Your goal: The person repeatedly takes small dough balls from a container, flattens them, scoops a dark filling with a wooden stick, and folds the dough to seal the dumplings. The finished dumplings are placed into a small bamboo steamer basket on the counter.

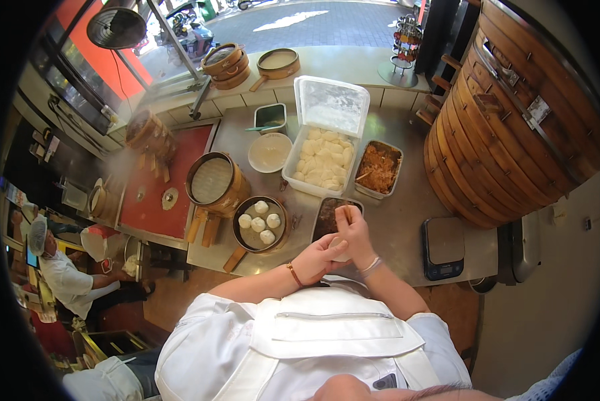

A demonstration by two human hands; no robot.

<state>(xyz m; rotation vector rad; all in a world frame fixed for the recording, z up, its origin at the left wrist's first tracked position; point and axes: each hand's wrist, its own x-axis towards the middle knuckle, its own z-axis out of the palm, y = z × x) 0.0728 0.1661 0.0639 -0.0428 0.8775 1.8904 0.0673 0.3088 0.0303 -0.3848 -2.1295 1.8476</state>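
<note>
A round white dough wrapper (341, 254) rests in my left hand (314, 261), its fingers curled around it. Between the fingertips of my right hand (358, 238) is a thin stick (349, 212), held just above the wrapper; its lower end is hidden. Right behind my hands stands a metal tray of dark minced filling (328, 218), partly covered by the right hand. To the left, a handled bamboo steamer (239, 239) holds several pleated white buns (261, 222). Further back, a clear plastic box (314, 189) is packed with pale dough pieces (325, 155).
An orange-brown filling (378, 168) fills another metal tray. A digital scale (442, 248) sits at right, below a tall steamer stack (510, 130). Left are a stacked handled steamer (214, 183), a white bowl (270, 153) and a red steaming counter (157, 190). A co-worker (64, 270) is at far left.
</note>
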